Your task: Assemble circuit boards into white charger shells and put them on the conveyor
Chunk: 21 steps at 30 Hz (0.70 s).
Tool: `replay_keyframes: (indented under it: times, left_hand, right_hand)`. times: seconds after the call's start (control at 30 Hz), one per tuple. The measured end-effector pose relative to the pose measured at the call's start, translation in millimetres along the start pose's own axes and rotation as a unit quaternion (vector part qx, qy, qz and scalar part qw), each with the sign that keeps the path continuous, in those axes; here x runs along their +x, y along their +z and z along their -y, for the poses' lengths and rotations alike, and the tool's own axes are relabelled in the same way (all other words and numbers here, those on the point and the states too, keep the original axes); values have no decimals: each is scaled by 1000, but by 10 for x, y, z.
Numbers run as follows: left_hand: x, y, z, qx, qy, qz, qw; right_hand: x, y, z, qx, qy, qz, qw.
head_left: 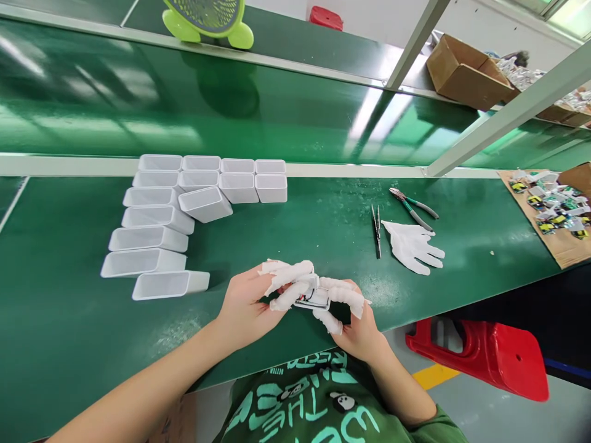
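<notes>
Held part: a small white plastic component with dark and reddish detail (314,298), pinched between both hands just above the near edge of the green bench (323,240); it is largely covered, so its exact form is hard to tell.
Handling: likely light and rigid, small enough to slip; any fine parts on it look fragile, so the plain white body edges seem the safest place to grip, away from the dark detail.
Left hand (249,304): palm turned inward, forearm coming in from the lower left; its fingers (289,274), capped with white rubbery finger cots, are closed on the left side and top of the part.
Right hand (357,320): wrist bent up from below, forearm rising from the lap; its cot-covered fingers (344,294) curl over the right end of the part and clamp it.
Grip: both hands pressed on the same part, fingertips nearly meeting across it.
Near right: black tweezers (377,231) lying flat, just beside a limp white fabric glove (413,246); green-handled cutting pliers (413,208) behind the glove.
Left: a cluster of open white rectangular plastic housings (184,212), some upright in rows, some tipped on their sides.
Far right: a brown cardboard sheet with small yellow and green parts (549,212).
Beyond: lime green desk fan (207,21) on the upper shelf; brown cardboard box (466,71).
Below: red plastic stool (489,357) on the floor.
</notes>
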<state>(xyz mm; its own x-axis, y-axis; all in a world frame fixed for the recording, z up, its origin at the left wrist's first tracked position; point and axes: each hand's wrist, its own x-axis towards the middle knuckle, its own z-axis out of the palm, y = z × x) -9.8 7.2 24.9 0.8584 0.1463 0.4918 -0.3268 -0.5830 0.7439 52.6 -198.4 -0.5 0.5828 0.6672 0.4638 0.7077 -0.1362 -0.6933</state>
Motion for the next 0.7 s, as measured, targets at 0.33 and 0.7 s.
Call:
replay_keyframes:
  times: [0.33, 0.7]
  left_hand:
    - [-6, 48, 65, -21, -35, 15, 999]
    - [39, -42, 95, -164, -170, -72, 969]
  right_hand:
    - [15, -12, 33, 4, -9, 42, 999]
    - [-62, 55, -53, -77, -65, 7, 995]
